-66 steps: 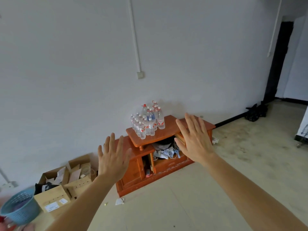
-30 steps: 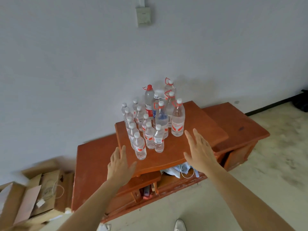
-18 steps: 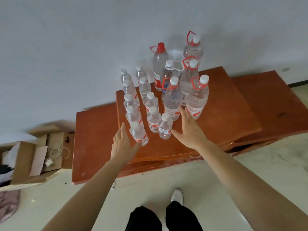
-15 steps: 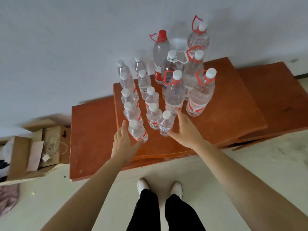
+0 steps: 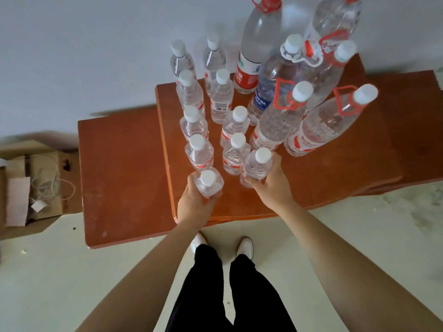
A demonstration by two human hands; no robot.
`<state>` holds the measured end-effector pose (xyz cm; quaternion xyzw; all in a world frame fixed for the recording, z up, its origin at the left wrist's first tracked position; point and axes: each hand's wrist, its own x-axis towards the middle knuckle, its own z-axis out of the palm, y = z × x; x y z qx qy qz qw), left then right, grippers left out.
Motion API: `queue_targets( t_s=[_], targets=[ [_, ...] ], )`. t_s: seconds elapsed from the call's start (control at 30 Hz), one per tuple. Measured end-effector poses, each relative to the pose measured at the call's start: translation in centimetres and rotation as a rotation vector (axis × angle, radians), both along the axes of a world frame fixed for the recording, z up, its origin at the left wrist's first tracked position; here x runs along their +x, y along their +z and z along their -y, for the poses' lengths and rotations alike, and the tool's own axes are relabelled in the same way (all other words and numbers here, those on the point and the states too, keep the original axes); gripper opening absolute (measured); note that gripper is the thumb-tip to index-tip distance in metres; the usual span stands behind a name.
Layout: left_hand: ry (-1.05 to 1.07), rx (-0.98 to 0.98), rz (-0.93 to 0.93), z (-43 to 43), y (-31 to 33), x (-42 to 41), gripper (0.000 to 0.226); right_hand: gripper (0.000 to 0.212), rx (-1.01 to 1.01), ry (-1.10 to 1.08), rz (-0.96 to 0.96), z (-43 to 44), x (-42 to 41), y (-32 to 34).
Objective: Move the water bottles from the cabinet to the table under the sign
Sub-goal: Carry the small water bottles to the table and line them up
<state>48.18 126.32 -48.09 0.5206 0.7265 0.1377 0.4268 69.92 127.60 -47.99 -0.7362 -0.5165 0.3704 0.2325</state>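
Note:
Several clear water bottles with white caps stand on the raised top of a red-brown wooden cabinet [image 5: 311, 178]. Small bottles fill the left rows; large bottles [image 5: 318, 125] with red carry loops stand at the right and back. My left hand [image 5: 195, 204] grips the nearest small bottle [image 5: 208, 185] at the front of the left row. My right hand [image 5: 272, 183] grips another small bottle [image 5: 257, 166] at the front of the middle row. Both bottles are upright, at the cabinet's front edge.
The cabinet's lower left section [image 5: 122, 173] is bare wood. An open cardboard box [image 5: 36, 185] with a white cable and papers lies on the floor at left. A white wall rises behind the cabinet. My legs and white shoes [image 5: 244, 244] stand on pale floor below.
I have come close to the cabinet and now look down on it. Both hands, open and reaching before, have closed around the two front small bottles.

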Motion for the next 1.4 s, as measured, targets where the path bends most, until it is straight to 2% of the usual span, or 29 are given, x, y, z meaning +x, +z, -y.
queue_targets(
  t_s=[0.23,0.43,0.63,0.8,1.03,1.2,1.3,1.4],
  targets=[
    [-0.022,0.04,0.014,0.0,-0.3,-0.4,0.07,0.093,-0.042,-0.012,-0.025,-2.2,-0.8,-0.2],
    [0.018,0.065,0.046,0.6,0.1,-0.3,0.069,0.079,0.042,0.021,-0.022,0.7,-1.8,0.2],
    [0.186,0.134,-0.018,3.3,4.7,-0.2,0.074,0.08,0.016,0.094,-0.053,5.9,0.6,2.0],
    [0.324,0.239,-0.026,6.3,10.0,0.3,0.074,0.075,0.09,0.242,-0.076,6.2,2.5,6.2],
    [0.451,0.315,-0.054,12.3,13.2,-0.6,0.074,0.076,0.178,0.296,-0.1,6.1,2.1,8.7],
    [0.565,0.443,-0.064,18.4,16.2,-4.4,0.068,0.08,0.293,0.41,-0.115,7.7,-2.4,12.3],
    [0.683,0.57,-0.008,23.4,18.0,-8.5,0.067,0.085,0.381,0.541,-0.168,10.1,-8.0,15.3],
    [0.8,0.707,-0.02,30.0,21.3,-13.0,0.062,0.078,0.502,0.709,-0.242,14.3,-15.3,18.8]
  ],
)
